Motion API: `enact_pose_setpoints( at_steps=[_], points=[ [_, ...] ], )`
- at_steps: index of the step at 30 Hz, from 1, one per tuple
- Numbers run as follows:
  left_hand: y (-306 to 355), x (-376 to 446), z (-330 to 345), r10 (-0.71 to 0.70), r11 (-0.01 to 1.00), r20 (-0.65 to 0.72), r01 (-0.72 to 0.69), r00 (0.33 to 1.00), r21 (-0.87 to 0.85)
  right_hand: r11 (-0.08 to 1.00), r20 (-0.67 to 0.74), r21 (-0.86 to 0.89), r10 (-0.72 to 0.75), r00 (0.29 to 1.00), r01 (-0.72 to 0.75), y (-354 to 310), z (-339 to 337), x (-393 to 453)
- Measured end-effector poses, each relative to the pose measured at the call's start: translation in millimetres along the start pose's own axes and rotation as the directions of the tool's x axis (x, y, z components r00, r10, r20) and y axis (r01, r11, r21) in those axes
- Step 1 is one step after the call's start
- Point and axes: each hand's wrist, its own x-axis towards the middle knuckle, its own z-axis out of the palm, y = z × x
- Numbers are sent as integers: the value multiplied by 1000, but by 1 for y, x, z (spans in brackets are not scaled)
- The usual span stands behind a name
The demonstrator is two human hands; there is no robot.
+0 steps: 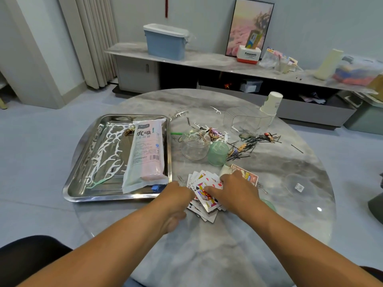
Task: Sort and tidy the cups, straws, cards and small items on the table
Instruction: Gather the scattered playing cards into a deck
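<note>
The grip here is two bare hands working the same heap: the right hand [232, 190] lies on top of the playing cards [204, 195] with its fingers spread fairly flat, pressing down on the face-up sheets, while the left hand [176, 195] comes in at the heap's left edge with fingers curled toward it; whether those fingers have actually caught a card is hidden by the hand itself. The cards lie directly under and between the two hands, fanned loosely, the heap's long run stretching from the near edge of the worktop [207, 255] away toward the card box [246, 175], which sits just beyond the right hand's fingertips. The right hand is the nearer one, being already on the heap. My judgement is that squaring the cards calls for both hands closing inward from either side.

Left of the left hand stands the steel tray [83, 183] holding floss picks [107, 150] and a packet of straws [145, 154]. Beyond the grip lie a green cup [217, 153], a clear cup [195, 147], scattered hairpins [248, 143] and a stack of paper cups [270, 106].
</note>
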Motion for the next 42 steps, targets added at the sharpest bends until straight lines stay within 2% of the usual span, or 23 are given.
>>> enact_pose_setpoints(
  at_steps=[4,8,16,19,24,31,33,34,38,40,42],
  points=[
    [3,3,0,-23,997,30,25,999,-74,1000,63,-7,0,998,1,0,-5,4],
    [1,7,2,-52,973,97,72,994,-221,994,112,110,-34,993,22,-1,-12,5],
    [-10,12,7,17,960,88,9,996,-281,977,270,212,-25,963,-34,1,-17,3],
    [-13,11,8,38,954,59,-19,998,-299,974,269,225,-37,962,-26,0,-16,2],
    [-18,8,13,72,948,28,-59,997,-312,905,264,423,-70,962,-50,-3,-10,-6],
    [-19,7,8,70,947,69,-44,995,-318,832,304,548,-97,948,-90,-3,-11,-10],
    [-16,5,6,71,950,102,-36,992,-310,856,263,514,-98,960,-54,-3,-20,-11],
    [-15,6,4,85,963,92,-58,992,-264,886,198,463,-97,975,-6,-2,-28,-9],
    [-6,8,-1,219,976,-36,-219,975,-5,982,-100,125,-126,987,138,6,-67,-11],
    [-5,7,-2,264,964,-29,-263,964,39,980,-147,2,-195,970,197,8,-68,-18],
    [-6,5,0,267,961,-4,-266,964,79,969,-103,-58,-244,964,239,5,-56,-25]
  ],
)
